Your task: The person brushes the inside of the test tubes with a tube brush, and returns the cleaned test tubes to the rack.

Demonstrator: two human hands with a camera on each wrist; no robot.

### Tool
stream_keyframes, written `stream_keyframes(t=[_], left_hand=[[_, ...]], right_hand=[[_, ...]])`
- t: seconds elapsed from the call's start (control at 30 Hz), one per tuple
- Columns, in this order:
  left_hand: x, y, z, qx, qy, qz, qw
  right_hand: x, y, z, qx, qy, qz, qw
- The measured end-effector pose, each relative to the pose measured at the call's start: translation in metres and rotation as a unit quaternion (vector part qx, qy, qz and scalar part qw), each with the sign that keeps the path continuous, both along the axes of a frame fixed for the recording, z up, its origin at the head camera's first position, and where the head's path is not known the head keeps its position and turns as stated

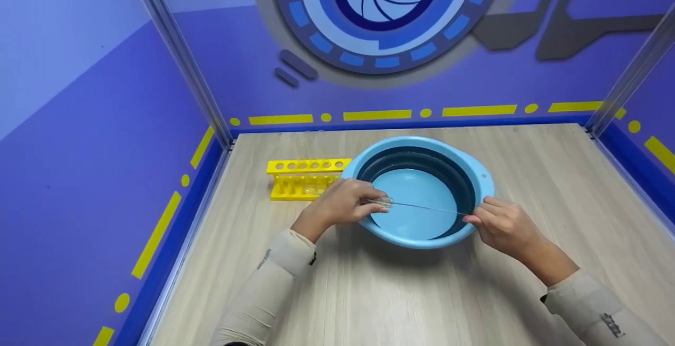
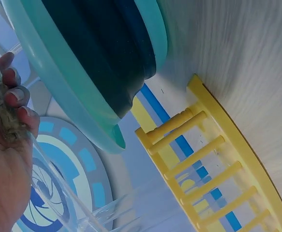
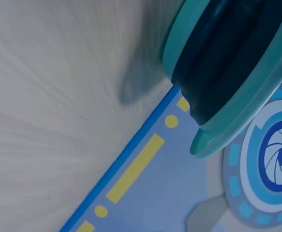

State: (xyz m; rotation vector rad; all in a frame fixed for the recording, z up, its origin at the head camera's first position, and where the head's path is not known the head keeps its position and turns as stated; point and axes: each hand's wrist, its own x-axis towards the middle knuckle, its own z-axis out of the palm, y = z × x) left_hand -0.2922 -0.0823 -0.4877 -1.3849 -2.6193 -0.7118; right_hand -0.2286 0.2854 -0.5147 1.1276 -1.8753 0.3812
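Note:
My left hand (image 1: pixel 343 201) grips a clear test tube (image 2: pixel 66 188) over the left side of a blue basin (image 1: pixel 414 243). Inside the tube's end, within the curled fingers, sit the pale bristles of a test tube brush (image 2: pixel 4 104). The brush's thin wire handle (image 1: pixel 424 208) runs across above the basin to my right hand (image 1: pixel 503 224), which pinches its far end by the basin's right rim. In the right wrist view only a sliver of that hand shows at the right edge. Bristles also show at the left fingertips in the head view.
A yellow test tube rack (image 1: pixel 277 167) stands left of the basin, partly behind the left hand. Clear tubes (image 2: pixel 126 210) show near it in the left wrist view. Printed panels (image 1: pixel 221 77) wall in the wood-grain table (image 1: pixel 263 261) at the back and sides.

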Motion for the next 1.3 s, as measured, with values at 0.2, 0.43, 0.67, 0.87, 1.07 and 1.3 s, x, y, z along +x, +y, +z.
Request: stream_keyframes(t=[0.2, 0.43, 0.67, 0.87, 1.07, 1.3], left_hand=[[-0.001, -0.002, -0.005, 0.012, 0.038, 0.016, 0.9991], [-0.003, -0.006, -0.006, 0.055, 0.171, 0.041, 0.9830], [-0.004, -0.006, 0.000, 0.054, 0.205, 0.053, 0.9758], [-0.007, -0.001, 0.011, 0.019, 0.087, 0.036, 0.9954], [-0.011, 0.001, 0.018, 0.001, -0.029, 0.042, 0.9987], [-0.009, -0.001, 0.014, 0.008, -0.053, 0.054, 0.9971]], right_hand=[[0.006, 0.004, -0.009, -0.073, -0.214, 0.002, 0.974], [0.020, 0.002, 0.007, -0.141, -0.489, -0.028, 0.860], [0.023, 0.004, 0.014, -0.166, -0.541, -0.047, 0.823], [0.006, 0.011, 0.002, -0.041, -0.116, -0.046, 0.991], [-0.008, 0.015, 0.008, 0.006, 0.074, -0.026, 0.997], [-0.004, 0.012, -0.004, -0.048, -0.043, -0.022, 0.998]])
